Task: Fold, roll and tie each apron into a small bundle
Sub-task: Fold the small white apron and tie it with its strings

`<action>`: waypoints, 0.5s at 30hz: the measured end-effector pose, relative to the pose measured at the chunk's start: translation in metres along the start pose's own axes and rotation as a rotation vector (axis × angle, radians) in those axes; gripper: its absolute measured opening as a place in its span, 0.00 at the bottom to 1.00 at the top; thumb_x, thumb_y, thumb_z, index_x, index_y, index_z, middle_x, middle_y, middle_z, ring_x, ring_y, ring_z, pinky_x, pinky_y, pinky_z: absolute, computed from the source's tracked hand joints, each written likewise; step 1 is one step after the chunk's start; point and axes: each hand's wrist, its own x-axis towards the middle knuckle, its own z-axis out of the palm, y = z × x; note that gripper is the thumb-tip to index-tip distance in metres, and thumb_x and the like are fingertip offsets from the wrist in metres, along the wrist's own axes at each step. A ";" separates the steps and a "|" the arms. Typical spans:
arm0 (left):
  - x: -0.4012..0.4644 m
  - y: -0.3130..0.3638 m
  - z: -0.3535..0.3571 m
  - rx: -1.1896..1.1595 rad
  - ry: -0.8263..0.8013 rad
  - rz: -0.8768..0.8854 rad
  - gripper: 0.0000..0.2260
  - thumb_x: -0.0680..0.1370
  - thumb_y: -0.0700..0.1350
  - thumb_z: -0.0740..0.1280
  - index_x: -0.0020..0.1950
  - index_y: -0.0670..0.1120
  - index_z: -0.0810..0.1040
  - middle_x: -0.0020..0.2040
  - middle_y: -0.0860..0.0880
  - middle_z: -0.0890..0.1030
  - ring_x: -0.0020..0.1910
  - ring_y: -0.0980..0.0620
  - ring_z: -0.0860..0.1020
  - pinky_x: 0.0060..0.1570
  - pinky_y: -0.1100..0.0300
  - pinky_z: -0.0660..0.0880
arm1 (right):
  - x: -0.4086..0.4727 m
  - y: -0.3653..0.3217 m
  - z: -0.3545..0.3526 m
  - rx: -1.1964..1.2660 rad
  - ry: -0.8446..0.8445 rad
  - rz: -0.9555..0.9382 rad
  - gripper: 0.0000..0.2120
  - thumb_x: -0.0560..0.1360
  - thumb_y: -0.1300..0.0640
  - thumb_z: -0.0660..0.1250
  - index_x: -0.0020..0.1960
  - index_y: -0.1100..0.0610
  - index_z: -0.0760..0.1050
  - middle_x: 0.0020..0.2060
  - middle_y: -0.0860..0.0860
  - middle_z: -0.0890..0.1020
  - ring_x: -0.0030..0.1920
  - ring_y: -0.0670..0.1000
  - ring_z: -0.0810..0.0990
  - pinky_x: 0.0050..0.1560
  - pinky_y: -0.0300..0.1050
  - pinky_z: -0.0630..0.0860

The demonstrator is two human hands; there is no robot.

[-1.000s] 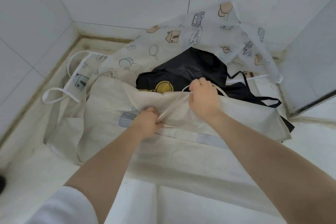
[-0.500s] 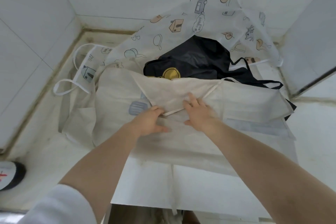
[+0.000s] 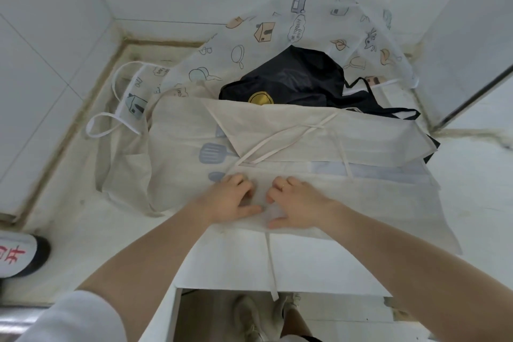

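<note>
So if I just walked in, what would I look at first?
Probably the two hands, left hand and right hand, side by side in the middle, fingers curled on the big cream apron spread over the white counter. Behind it a black apron with a yellow circle sits crumpled, and a white apron with cartoon houses and pans leans up the tiled wall.

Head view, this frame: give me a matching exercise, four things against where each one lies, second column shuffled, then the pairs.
Things:
1. black apron
2. cream apron
3. patterned apron
4. loose tie

Places:
A. under both hands
B. hanging over the counter's front edge
C. rising against the back wall
D. on the patterned apron, behind the cream one

Pairs: 1-D, 2-A, 3-C, 4-B
</note>
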 end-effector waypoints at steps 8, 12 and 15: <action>0.000 0.007 0.006 0.053 -0.033 -0.106 0.33 0.74 0.69 0.51 0.72 0.51 0.61 0.76 0.50 0.52 0.75 0.50 0.51 0.72 0.54 0.50 | -0.011 0.045 0.009 -0.034 0.152 0.494 0.17 0.78 0.59 0.56 0.67 0.55 0.65 0.64 0.56 0.72 0.66 0.57 0.67 0.68 0.50 0.61; 0.002 0.018 0.012 0.003 -0.037 -0.024 0.48 0.66 0.77 0.41 0.77 0.49 0.51 0.78 0.51 0.47 0.76 0.51 0.48 0.74 0.57 0.47 | -0.011 0.052 -0.003 0.030 0.169 0.561 0.14 0.78 0.63 0.55 0.62 0.57 0.70 0.59 0.56 0.78 0.62 0.57 0.73 0.61 0.47 0.67; 0.002 0.020 0.016 0.066 -0.121 0.001 0.49 0.65 0.78 0.44 0.77 0.49 0.45 0.77 0.50 0.39 0.76 0.53 0.40 0.73 0.58 0.38 | -0.007 0.048 -0.011 0.081 0.133 0.576 0.15 0.78 0.65 0.56 0.63 0.59 0.70 0.59 0.57 0.78 0.61 0.58 0.76 0.56 0.49 0.72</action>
